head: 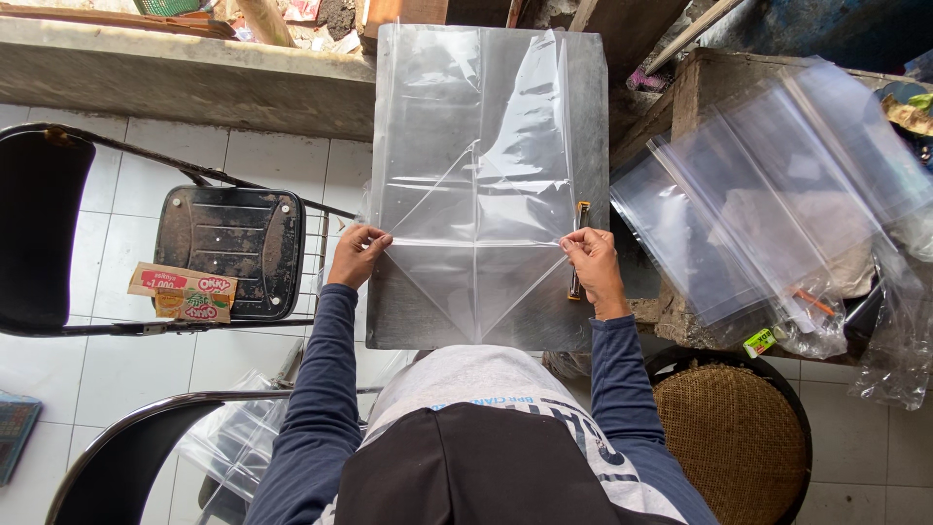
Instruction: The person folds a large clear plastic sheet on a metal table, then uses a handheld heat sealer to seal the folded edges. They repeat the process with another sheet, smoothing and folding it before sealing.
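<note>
A large clear plastic bag (476, 165) lies flat on a grey metal sheet (588, 126) in front of me. Its near part is folded into a point toward my body. My left hand (358, 255) pinches the bag's left edge at the fold line. My right hand (591, 264) pinches the right edge at the same height. A small dark tool with an orange stripe (580, 248) lies on the sheet just beside my right hand.
A stack of clear plastic bags (777, 194) rests on a rough block at the right. A black folding chair (233, 253) with a small carton (183, 293) stands at the left. A round woven stool (731, 437) is at lower right. More plastic bags (233, 442) lie on the tiled floor.
</note>
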